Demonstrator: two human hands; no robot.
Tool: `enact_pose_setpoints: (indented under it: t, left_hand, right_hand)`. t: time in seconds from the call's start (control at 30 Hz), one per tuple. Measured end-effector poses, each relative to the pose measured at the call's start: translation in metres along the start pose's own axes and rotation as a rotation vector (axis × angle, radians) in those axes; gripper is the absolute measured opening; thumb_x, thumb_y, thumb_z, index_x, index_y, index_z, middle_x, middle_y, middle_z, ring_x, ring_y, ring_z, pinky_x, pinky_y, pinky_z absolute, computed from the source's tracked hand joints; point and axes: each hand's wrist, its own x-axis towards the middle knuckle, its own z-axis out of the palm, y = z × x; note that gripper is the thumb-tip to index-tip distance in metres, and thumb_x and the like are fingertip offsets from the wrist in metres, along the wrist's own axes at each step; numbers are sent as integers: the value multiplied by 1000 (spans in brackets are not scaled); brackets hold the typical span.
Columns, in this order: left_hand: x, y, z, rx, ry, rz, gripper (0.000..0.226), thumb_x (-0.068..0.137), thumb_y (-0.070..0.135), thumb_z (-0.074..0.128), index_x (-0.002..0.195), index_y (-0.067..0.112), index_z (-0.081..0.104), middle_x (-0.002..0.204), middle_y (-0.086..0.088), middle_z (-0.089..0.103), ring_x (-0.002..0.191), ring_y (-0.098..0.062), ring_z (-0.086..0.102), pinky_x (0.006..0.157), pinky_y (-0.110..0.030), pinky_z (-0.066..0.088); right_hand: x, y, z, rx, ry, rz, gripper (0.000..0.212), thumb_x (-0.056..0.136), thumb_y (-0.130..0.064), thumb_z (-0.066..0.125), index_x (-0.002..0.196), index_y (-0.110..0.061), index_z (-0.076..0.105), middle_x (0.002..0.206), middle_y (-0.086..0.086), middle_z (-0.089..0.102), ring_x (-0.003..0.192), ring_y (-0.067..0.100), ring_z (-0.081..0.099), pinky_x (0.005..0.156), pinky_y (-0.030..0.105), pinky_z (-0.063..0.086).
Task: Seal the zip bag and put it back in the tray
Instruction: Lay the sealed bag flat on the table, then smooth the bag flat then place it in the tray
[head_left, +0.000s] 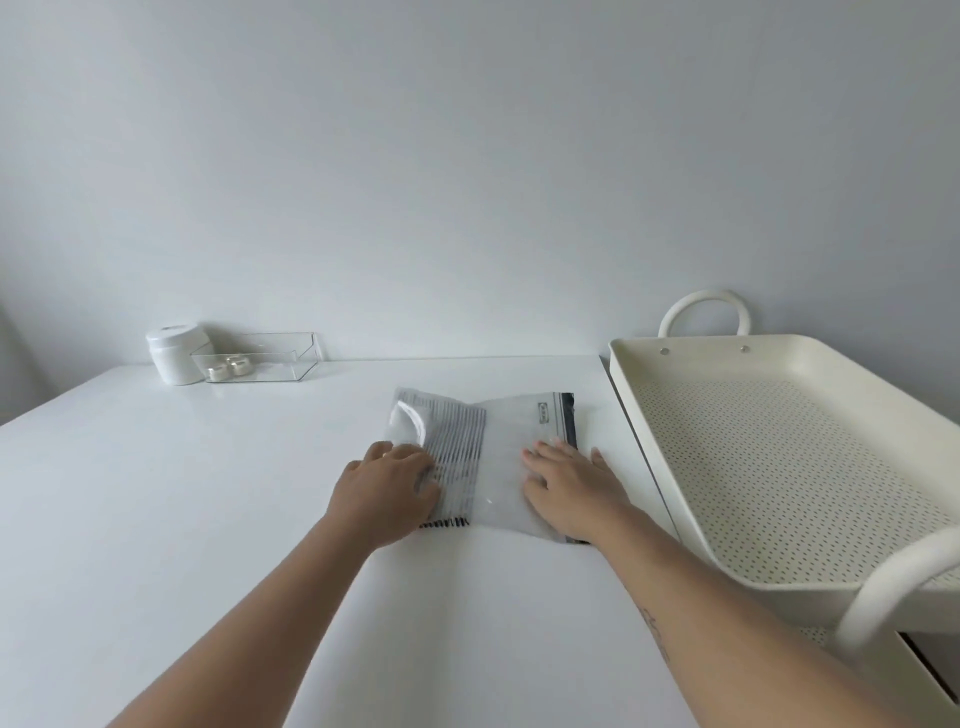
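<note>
We saw both hands pressed flat on the zip bag (498, 457): left hand (387, 491) farther from the tray (779, 358), right hand (569, 486) nearer.

showing 1 zip bag (498, 457) | showing 1 tray (779, 441) with 2 loop handles | showing 2 hands: left hand (387, 488), right hand (569, 480) | showing 1 white jar (174, 353) | showing 1 clear box (260, 358) holding 2 small pots (227, 366)

A small printed label on the zip bag (506, 452) is too blurred to read.
</note>
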Motion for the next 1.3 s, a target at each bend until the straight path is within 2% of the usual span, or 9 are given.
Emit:
enact_pose_setpoints:
  t: [0.1,0.17,0.23,0.3,0.4,0.53,0.83,1.03,1.3]
  left_hand:
    - [-10,7,0,71,33,32,43,85,51,31,112,35,61,118,16,60,116,-18,46,92,-35,37]
    - [-11,10,-4,67,109,39,43,86,51,31,109,34,62,112,14,61,111,-19,48,90,-34,37]
    - [-5,10,-8,26,199,33,39,91,45,38,120,30,59,124,11,58,118,-20,46,94,-36,38]
    - [5,10,-11,-50,201,12,43,95,37,40,135,24,50,141,7,50,132,-20,38,104,-37,34]
    - [20,11,-8,-88,88,-6,52,96,27,34,148,21,35,158,5,30,147,-20,19,117,-38,20]
    - [28,6,5,-105,-13,-44,55,97,29,27,153,26,23,162,7,18,149,-17,11,120,-39,15]
    - [27,5,21,-38,-38,-52,57,95,32,24,151,28,25,164,8,10,150,-16,3,119,-39,14]
    - [27,3,24,-31,-42,-46,57,95,33,22,151,28,24,164,8,7,150,-17,2,120,-39,9]
    - [24,9,21,-49,-38,-50,58,93,30,25,150,24,27,164,4,9,150,-19,3,121,-39,10]
  right_hand:
    - [7,-12,-17,-49,-15,86,40,93,-26,29,117,-18,60,141,3,53,133,22,44,120,50,5]
    - [13,-25,-32,-124,-13,119,30,91,-26,31,96,-13,58,119,7,63,111,26,56,115,46,18]
    - [22,-36,-41,-144,81,47,32,92,-26,33,109,-11,56,123,9,57,112,29,53,100,42,33]
    - [32,-48,-40,-60,157,-90,41,96,-26,34,133,-12,46,141,9,46,127,30,43,101,42,37]
    - [48,-69,-27,-21,127,-220,53,101,-29,30,152,-19,19,162,4,18,148,26,15,119,46,17]
    - [72,-79,-4,-69,66,-177,55,103,-33,20,154,-23,5,164,0,1,150,27,-3,121,47,4]
    - [79,-54,30,-33,54,-43,63,95,-52,13,153,-31,9,164,-7,2,150,14,-1,120,47,-5]
    - [78,-22,22,-71,74,35,68,91,-58,13,153,-32,6,164,-2,0,150,16,-2,120,45,-6]
    - [68,1,-11,-173,58,274,64,97,-46,16,154,-20,5,164,5,0,150,24,-1,118,54,-7]
